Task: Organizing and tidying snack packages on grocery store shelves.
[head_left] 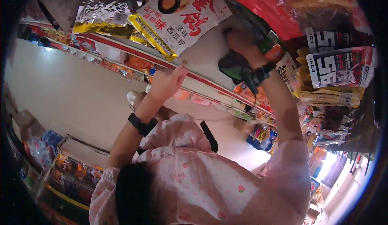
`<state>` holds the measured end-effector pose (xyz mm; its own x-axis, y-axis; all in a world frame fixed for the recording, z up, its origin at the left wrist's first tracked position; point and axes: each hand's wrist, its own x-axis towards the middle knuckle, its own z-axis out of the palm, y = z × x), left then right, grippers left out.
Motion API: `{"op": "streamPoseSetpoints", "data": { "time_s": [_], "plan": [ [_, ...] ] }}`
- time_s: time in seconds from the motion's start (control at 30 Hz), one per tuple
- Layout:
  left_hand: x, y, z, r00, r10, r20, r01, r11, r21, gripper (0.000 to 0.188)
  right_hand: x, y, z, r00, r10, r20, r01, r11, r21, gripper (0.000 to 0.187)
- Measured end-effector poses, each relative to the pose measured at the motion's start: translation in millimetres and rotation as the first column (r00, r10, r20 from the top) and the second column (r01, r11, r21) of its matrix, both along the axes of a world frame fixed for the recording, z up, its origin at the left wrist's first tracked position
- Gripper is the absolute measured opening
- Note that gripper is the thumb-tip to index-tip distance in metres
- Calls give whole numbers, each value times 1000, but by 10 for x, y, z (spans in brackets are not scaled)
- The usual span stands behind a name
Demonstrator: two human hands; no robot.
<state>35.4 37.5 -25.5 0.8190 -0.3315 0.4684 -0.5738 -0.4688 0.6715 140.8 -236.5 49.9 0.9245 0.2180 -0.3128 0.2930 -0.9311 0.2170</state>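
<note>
My left hand (pixel 169 82) is closed at the red-edged front of a shelf (pixel 202 59), fingers curled. A tiny brownish bit shows at its fingertips, too small to name. Just beyond it lies a white and yellow snack packet (pixel 182 16) with dark seeds pictured on it. My right hand (pixel 242 43) reaches over the shelf board to the right of that packet. Its fingers are in shadow and blurred. Below it, beside the wrist, is a dark green and black cloth-like thing (pixel 235 66); whether the hand grips it cannot be made out. Both wrists wear dark bands.
Silver and yellow packets (pixel 106 10) lie at the far left of the shelf. A large red-edged bag (pixel 266 6) and black and white pouches (pixel 339 65) crowd the right. Lower shelves hold colourful packages. A display case (pixel 76 164) stands at the lower left on the pale floor (pixel 68 91).
</note>
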Motion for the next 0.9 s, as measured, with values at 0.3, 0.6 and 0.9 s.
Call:
{"op": "streamPoseSetpoints", "data": {
  "time_s": [0.3,0.6,0.9],
  "plan": [
    [-7,26,9,1000,11,-28,-12,1000,-17,12,-455,271,115,956,198,-218,-225,969,-104,16],
    [-12,38,62,999,15,-43,-13,999,29,12,-506,246,17,977,211,19,-203,958,-201,15],
    [-16,-10,69,999,22,-34,-21,999,28,12,-132,22,-89,962,214,168,-187,968,-165,14]
  ]
}}
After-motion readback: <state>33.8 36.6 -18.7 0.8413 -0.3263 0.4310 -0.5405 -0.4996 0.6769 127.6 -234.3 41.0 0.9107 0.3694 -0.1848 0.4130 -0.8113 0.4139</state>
